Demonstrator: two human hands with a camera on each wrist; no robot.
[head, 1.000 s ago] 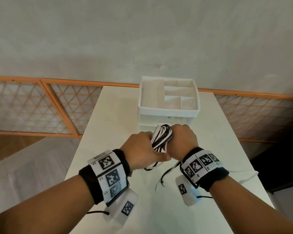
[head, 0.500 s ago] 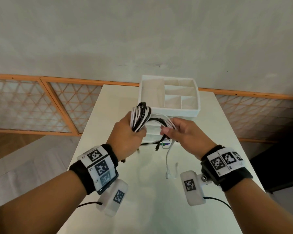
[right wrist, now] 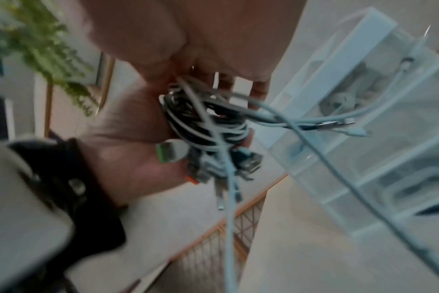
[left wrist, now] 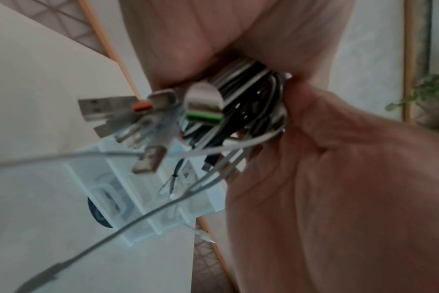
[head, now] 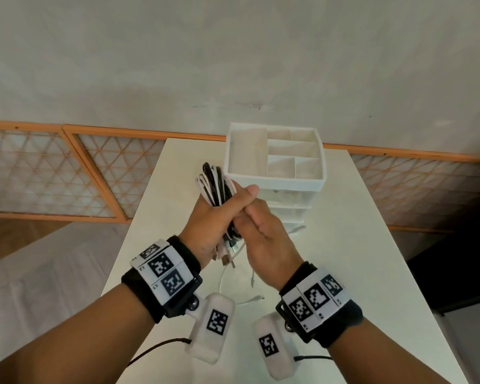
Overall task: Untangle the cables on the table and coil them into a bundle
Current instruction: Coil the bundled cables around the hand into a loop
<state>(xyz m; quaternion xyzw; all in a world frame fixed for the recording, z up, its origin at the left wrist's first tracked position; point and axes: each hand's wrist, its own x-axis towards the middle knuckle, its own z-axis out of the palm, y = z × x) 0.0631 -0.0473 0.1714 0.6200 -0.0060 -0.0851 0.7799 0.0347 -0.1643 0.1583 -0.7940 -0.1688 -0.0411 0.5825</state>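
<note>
A coil of black and white cables (head: 213, 184) stands upright in my left hand (head: 215, 217), whose fingers and thumb curl round its middle. My right hand (head: 261, 230) presses against the coil's lower part from the right, fingers curled on the strands there. Several USB plugs (head: 227, 257) hang below the two hands. In the left wrist view the plugs (left wrist: 108, 108) stick out of the cable bundle (left wrist: 246, 103) beside a green connector (left wrist: 204, 117). A loose white cable (right wrist: 229, 218) runs from the coiled cables (right wrist: 208, 136) down toward the table, where its end (head: 251, 299) lies.
A white compartment organizer (head: 275, 180) on clear drawers stands at the back of the white table (head: 344, 245), just beyond my hands. Orange lattice panels (head: 67, 176) line the wall behind. The table's left and right edges drop off to the floor.
Half a second ago my hands were apart with a cable stretched between them. They have come together again, and the coil sits more upright in my left hand.
</note>
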